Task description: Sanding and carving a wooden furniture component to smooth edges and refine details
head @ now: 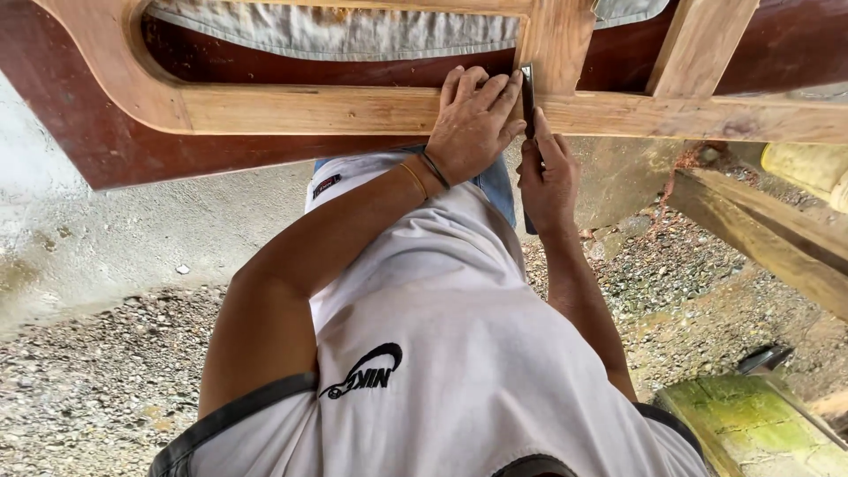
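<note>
Marking or scoring in hand, by the look of it, on the pale curved wooden frame [353, 108] laid over dark red-brown panelling. Left hand [474, 124] pressed flat on the horizontal rail, fingers together, bracing just beside the joint where an upright pale wooden post [556, 40] meets the rail. Right hand [548, 181] closed in a pinching grip on a thin dark flat-bladed tool [527, 97], index finger laid along it, tip set against the joint; blade or pencil, cannot tell. Next move, as a judgement: steady pressure from the bracing hand and a controlled stroke along the joint line, kept off the fingertips close by. Frame unfinished, light grain showing, edges rounded, an oval opening to the left with grey cloth [336, 31] behind. Gravel floor [97, 389] below.
</note>
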